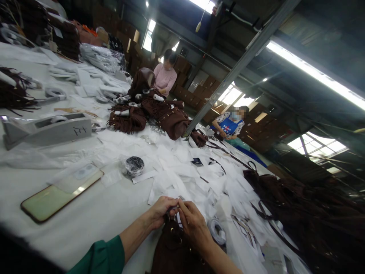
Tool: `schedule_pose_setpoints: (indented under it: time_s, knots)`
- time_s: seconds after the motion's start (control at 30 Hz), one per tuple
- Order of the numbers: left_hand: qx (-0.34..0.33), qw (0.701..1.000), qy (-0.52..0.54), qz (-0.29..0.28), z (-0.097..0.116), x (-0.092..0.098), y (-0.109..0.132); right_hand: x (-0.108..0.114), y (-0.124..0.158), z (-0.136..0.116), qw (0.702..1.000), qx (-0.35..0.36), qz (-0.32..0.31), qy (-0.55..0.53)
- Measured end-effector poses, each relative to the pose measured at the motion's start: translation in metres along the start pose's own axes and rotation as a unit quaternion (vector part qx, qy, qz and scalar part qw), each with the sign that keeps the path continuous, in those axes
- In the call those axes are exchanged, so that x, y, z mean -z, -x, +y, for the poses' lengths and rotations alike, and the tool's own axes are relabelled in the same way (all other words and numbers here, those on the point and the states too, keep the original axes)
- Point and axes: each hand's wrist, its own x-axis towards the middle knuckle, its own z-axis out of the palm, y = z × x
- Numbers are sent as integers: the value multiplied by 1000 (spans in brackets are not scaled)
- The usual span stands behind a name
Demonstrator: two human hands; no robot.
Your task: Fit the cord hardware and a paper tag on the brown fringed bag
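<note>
A dark brown bag [168,251] with brass-coloured eyelets lies at the near edge of the table, right below my hands. My left hand [162,211] is closed in a pinch at the top of the bag. Against its fingertips, my right hand [194,222] is also closed, thumb and fingers pressed together. What they pinch is small and mostly covered by the fingers. A narrow white strip shows beside my right fingers, over the bag's top. To the right of my right hand lies a roll of clear tape [216,230].
A phone [62,192] and a grey tape dispenser [48,129] lie at left. White paper sheets [179,163] cover the middle, near a black wrapped roll [134,166]. Brown fringed bags [173,118] are piled beyond; dark brown goods [299,205] fill the right. Two people stand across the table.
</note>
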Motion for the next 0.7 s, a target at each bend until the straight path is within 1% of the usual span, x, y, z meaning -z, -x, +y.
schedule_pose_setpoints:
  time_s: [0.1,0.2,0.3,0.37,0.43,0.5,0.57,0.63,0.7]
  knots:
    - [-3,1000,11,0,-2,1,-1,-13,4,6,994,-33,61,-81]
    - [-6,1000,14,14,-6,4,-4,-22,8,9,987,-67,82,-123]
    - [-6,1000,18,22,-9,7,-8,-24,17,10,988,-63,94,-107]
    - [-6,999,21,25,-11,9,-9,-23,25,11,991,-54,87,-81]
    - [-8,999,19,26,-11,10,-10,-21,32,11,992,-70,83,-68]
    - [-9,1000,11,24,-12,11,-10,-17,35,9,985,-115,95,-82]
    - [-11,1000,-1,22,-12,10,-9,-11,33,4,970,-181,115,-114]
    - [-14,1000,-16,18,-11,9,-8,-3,26,-2,948,-252,113,-160]
    - [-19,999,-32,11,-11,8,-6,3,18,-8,920,-313,98,-214]
